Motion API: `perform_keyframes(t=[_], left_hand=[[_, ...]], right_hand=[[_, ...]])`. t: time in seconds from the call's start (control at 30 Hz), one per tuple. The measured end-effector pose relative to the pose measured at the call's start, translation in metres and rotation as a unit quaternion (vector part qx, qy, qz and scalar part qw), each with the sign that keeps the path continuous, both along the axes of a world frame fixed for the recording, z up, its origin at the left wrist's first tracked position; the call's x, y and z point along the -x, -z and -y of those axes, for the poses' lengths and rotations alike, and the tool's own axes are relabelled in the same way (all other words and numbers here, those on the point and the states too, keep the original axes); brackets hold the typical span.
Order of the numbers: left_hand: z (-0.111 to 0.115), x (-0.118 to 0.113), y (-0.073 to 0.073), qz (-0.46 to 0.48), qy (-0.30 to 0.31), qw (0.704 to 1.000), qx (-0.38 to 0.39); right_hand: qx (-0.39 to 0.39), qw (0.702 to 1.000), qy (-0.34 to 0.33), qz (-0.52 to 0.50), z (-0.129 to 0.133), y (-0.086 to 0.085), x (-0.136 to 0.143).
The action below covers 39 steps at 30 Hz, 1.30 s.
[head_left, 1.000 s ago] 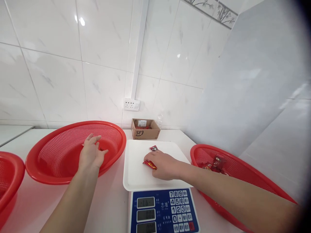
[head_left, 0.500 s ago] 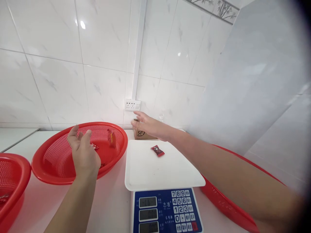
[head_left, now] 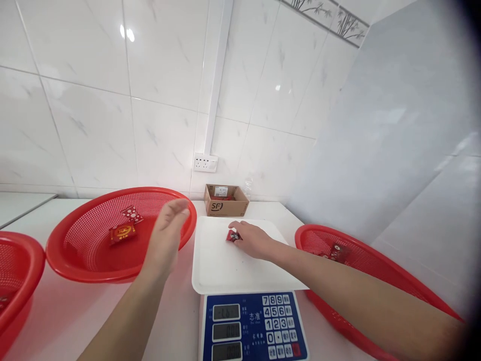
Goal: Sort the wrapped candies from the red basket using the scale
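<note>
On the white scale pan, my right hand is closed over a small red wrapped packet, its fingertips on the wrapper. Part of the packet is hidden under the fingers. My left hand hovers at the right side of a red perforated basket, empty, fingers stretched out. Inside that basket lie a red packet with yellow print and a red packet with white dots. Below the pan is the scale's blue keypad and display panel.
Behind the scale stands an open cardboard box with red things inside, against the tiled wall. Another red basket holding dark red packets is at right, partly under my right forearm. A further red basket sits at far left.
My right hand has come down from in front of the box onto the packet on the pan. My left hand has shifted right. The yellow-printed packet, mid-air before, now lies in the basket.
</note>
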<state>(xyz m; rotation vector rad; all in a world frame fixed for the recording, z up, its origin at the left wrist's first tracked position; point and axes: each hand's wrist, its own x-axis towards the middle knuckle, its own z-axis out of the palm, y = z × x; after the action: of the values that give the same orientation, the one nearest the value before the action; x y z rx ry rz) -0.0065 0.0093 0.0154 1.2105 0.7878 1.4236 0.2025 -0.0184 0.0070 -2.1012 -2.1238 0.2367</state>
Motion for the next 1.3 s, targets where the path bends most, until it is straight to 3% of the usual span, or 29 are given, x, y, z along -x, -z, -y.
perform_keyframes(t=[0.07,0.17,0.3,0.4,0.5,0.63,0.77,1.03,1.3], left_hand=[[0.003,-0.006,0.005,-0.08,0.091,0.993,0.009],[0.006,-0.014,0.012,-0.163,0.161,0.973,0.001],[0.01,-0.02,0.014,-0.17,0.237,0.956,-0.023],[0.011,-0.02,0.011,-0.143,0.242,0.959,-0.039],[0.012,-0.019,0.007,-0.14,0.233,0.959,-0.079],[0.016,-0.017,0.004,-0.148,0.221,0.96,-0.089],[0.02,-0.018,0.003,-0.142,0.242,0.958,-0.053],[0.025,-0.017,0.001,-0.031,0.359,0.933,-0.016],[0.031,-0.015,-0.002,-0.028,0.362,0.932,-0.007]], right_hand=[[-0.031,0.999,-0.02,-0.024,0.005,-0.007,0.012],[-0.111,0.988,-0.066,-0.082,0.017,-0.021,0.031],[-0.178,0.965,-0.131,-0.141,0.034,-0.035,0.045],[-0.146,0.957,-0.114,-0.225,0.041,-0.04,0.046],[-0.065,0.946,-0.072,-0.31,0.043,-0.044,0.041],[0.013,0.945,-0.056,-0.322,0.047,-0.046,0.035],[0.0,0.941,-0.074,-0.331,0.055,-0.047,0.035],[-0.02,0.943,-0.097,-0.318,0.068,-0.048,0.036],[-0.045,0.966,-0.087,-0.241,0.08,-0.057,0.033]])
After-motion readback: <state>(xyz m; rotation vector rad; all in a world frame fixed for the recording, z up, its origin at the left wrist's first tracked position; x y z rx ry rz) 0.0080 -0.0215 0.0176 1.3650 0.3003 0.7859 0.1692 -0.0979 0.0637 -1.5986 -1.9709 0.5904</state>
